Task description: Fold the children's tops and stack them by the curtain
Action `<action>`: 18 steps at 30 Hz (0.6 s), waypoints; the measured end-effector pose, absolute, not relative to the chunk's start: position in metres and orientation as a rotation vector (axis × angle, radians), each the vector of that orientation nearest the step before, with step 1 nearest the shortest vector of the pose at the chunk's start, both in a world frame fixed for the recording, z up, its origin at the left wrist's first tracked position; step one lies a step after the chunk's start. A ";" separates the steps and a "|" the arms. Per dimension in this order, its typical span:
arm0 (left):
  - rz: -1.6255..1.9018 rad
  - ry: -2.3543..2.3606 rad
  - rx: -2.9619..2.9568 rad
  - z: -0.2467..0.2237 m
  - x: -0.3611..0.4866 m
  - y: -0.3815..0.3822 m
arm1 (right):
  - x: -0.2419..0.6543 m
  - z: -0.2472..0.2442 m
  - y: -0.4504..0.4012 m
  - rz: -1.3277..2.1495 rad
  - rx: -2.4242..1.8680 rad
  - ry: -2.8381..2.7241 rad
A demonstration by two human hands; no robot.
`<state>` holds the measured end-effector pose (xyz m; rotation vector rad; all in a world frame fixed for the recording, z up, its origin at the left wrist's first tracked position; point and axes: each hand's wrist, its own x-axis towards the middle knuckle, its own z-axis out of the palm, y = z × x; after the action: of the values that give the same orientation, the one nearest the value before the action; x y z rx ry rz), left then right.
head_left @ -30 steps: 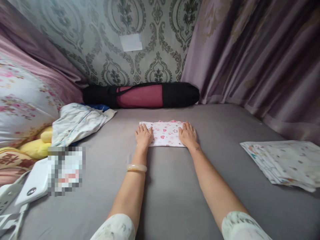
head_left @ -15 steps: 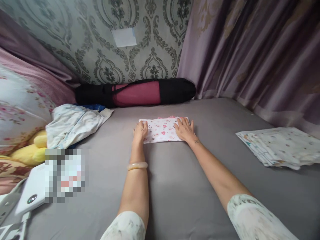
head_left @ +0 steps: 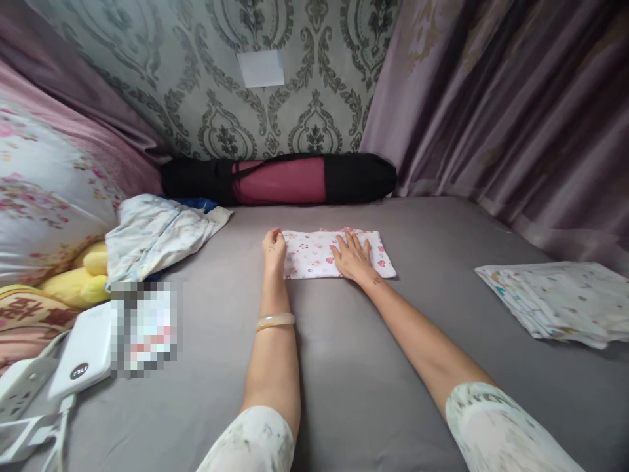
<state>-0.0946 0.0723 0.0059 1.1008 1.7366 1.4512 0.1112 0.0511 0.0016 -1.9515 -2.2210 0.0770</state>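
Note:
A folded white cloth [head_left: 314,262] with pink hearts and small figures lies flat on the grey bedsheet. A bit of pink trim shows along its far edge. At its left edge is my left hand [head_left: 274,248], closed, with the fingers curled at the cloth's border; the fingertips are partly hidden. My right hand [head_left: 352,257] rests palm down on the cloth, right of its middle, fingers spread. A pale bangle [head_left: 276,320] circles my left forearm.
Along the wall lies a long black and maroon bag [head_left: 280,180]. Folded patterned cloths [head_left: 565,298] sit at right. On the left are a crumpled cloth [head_left: 157,233], a yellow plush [head_left: 73,282], a white power bank [head_left: 86,351], a power strip [head_left: 24,390] and a blurred-out item.
My right hand has slid left from the cloth's right end toward its middle. My left hand has curled closed and shifted to the left edge. The view has turned slightly left.

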 end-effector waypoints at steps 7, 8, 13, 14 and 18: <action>1.527 1.586 0.490 0.008 -0.108 0.069 | 0.073 0.005 0.051 0.183 -1.840 -2.331; 1.503 1.602 0.503 0.008 -0.108 0.068 | 0.071 0.002 0.051 0.177 -1.844 -2.334; 1.482 1.585 0.485 0.011 -0.106 0.067 | 0.068 -0.002 0.053 0.160 -1.860 -2.335; 1.488 1.577 0.465 0.012 -0.106 0.067 | 0.066 0.000 0.054 0.161 -1.854 -2.335; 1.521 1.530 0.389 0.015 -0.107 0.066 | 0.045 0.007 0.057 0.176 -1.764 -2.354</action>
<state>-0.1073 0.0656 0.0147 0.3891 1.5303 1.5207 0.0454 0.0566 0.0066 -1.7642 -2.3535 0.1763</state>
